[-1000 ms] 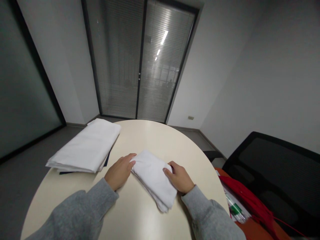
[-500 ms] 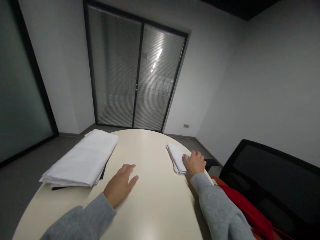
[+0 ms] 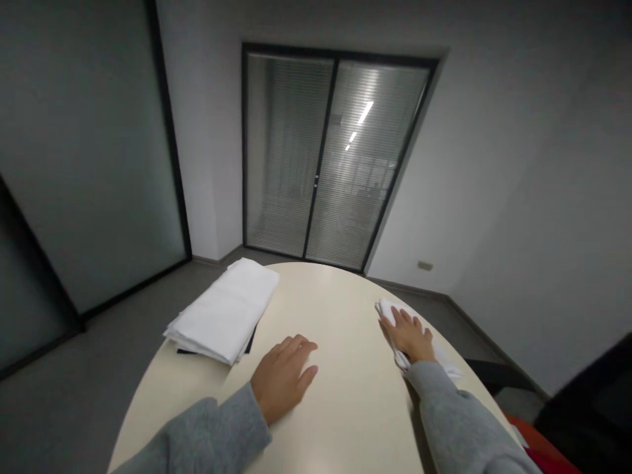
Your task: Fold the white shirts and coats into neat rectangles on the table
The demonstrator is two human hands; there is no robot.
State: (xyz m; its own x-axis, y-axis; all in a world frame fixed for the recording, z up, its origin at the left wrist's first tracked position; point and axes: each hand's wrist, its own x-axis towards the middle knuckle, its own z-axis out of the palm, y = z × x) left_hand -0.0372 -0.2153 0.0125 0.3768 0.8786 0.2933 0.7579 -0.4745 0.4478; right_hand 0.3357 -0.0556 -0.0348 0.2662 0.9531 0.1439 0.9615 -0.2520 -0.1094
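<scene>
1. The right hand (image 3: pixel 409 334) lies palm down on the small folded white cloth (image 3: pixel 442 359), fingers spread and laid across it rather than closed around it.
2. That cloth sits along the right edge of the round table (image 3: pixel 340 329).
3. The left hand (image 3: pixel 284 378) is open and holds nothing, thumb apart from the fingers, over the table's middle; whether it touches the surface, I cannot tell.
4. At the left edge, 1 larger folded white cloth (image 3: pixel 224 309) lies on a dark flat item (image 3: pixel 251 342).
</scene>
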